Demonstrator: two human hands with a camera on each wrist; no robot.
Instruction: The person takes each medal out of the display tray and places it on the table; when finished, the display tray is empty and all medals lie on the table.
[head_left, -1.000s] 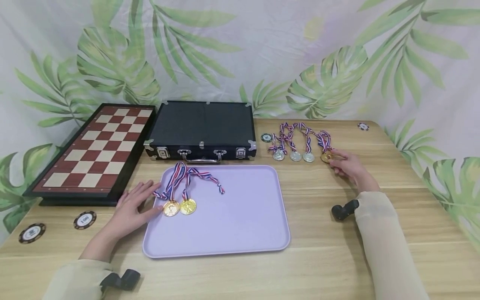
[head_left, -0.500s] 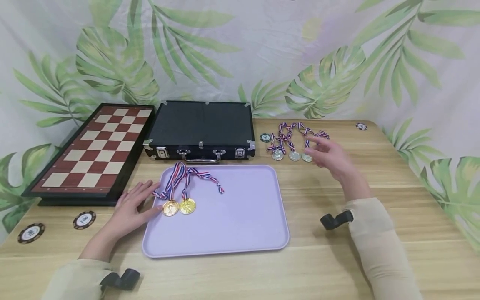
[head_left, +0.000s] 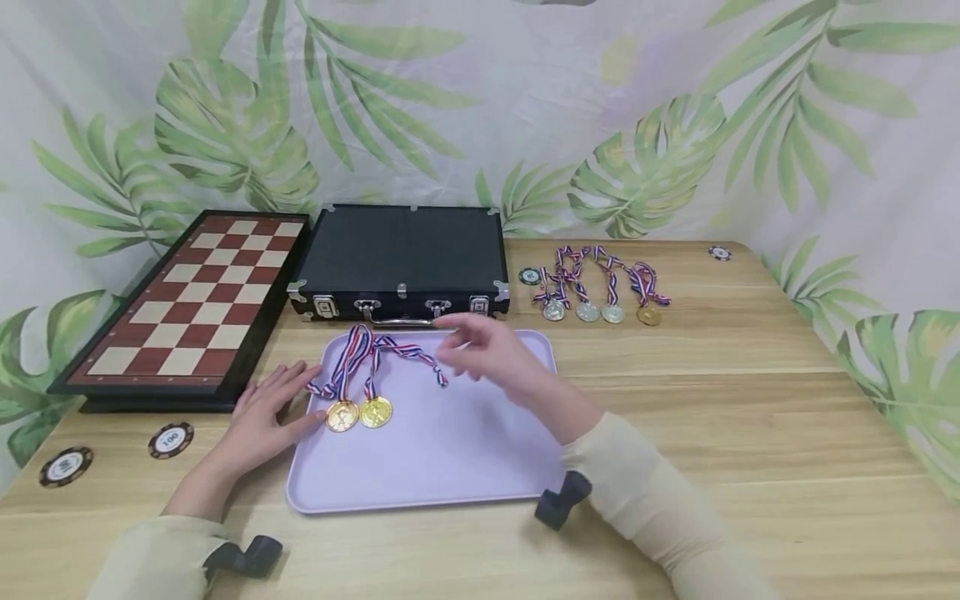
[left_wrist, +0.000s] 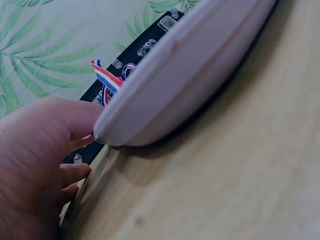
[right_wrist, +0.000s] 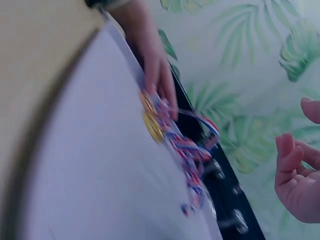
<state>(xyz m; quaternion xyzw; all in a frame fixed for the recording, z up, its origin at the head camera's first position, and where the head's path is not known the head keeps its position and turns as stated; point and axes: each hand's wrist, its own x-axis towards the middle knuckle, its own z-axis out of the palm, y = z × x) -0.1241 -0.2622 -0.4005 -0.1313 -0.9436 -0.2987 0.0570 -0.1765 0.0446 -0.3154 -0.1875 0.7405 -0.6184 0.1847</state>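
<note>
Two gold-toned medals with striped ribbons lie toward 9 o'clock on one lilac tray. The left hand, fingers slightly spread, sits at its 9 o'clock rim; the right hand hovers toward 1, thumb and forefinger parted. Outward from the tray: one case at 12, one chessboard at 10, three silver medals and one gold medal at 2.
</note>
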